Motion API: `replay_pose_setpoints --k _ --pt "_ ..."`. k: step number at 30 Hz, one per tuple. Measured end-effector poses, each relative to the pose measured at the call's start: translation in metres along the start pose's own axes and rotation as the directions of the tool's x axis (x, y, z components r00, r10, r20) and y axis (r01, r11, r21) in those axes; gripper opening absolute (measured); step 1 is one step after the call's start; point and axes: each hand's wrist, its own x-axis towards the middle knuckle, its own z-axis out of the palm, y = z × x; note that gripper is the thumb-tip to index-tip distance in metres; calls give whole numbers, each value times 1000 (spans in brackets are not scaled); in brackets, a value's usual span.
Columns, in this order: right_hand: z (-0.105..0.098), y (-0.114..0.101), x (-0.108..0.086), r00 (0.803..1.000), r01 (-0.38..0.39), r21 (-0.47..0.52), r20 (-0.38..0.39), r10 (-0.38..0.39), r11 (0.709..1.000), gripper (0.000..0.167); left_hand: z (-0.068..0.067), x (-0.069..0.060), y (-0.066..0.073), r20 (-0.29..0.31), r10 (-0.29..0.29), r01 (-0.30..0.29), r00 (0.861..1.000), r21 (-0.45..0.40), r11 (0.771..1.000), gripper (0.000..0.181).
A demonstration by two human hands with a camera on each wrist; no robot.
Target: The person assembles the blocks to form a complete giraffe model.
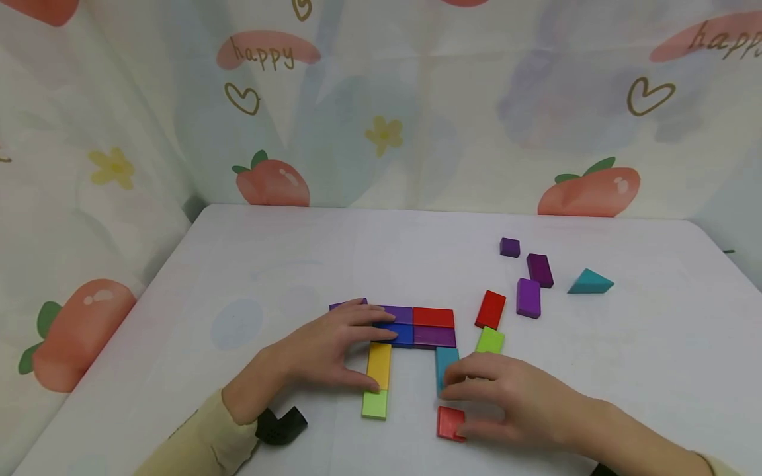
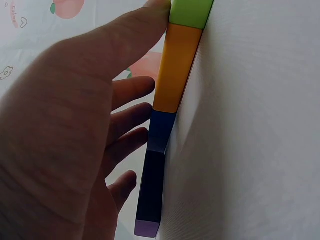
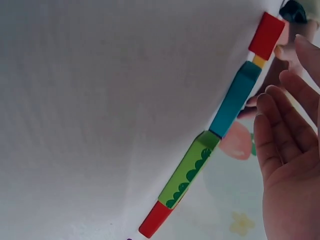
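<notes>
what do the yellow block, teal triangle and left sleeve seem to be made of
Yellow block: painted wood or plastic, I can't tell; smooth, even colour. Teal triangle: probably the same, with flat, plain faces. Left sleeve: likely matt cloth, judging by its soft creases.

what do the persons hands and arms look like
The left hand and right hand wear no gloves. The left sleeve is pale yellow, with a bent black piece at its cuff; only a corner of the right sleeve shows, also pale.

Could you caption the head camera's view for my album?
A left hand and right hand among colorful blocks on a white table, before a patterned backdrop.
</notes>
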Motion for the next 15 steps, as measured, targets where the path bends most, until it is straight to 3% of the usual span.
replay_pose_setpoints --k 8,15 --pt "1 -7 -3 996 -13 -48 88 17 999 31 1 -1 0 2 -16 16 1000 7 1000 70" --pt "-2 -8 -3 993 -31 -79 114 40 996 30 0 0 2 17 -31 31 999 0 1000 70"
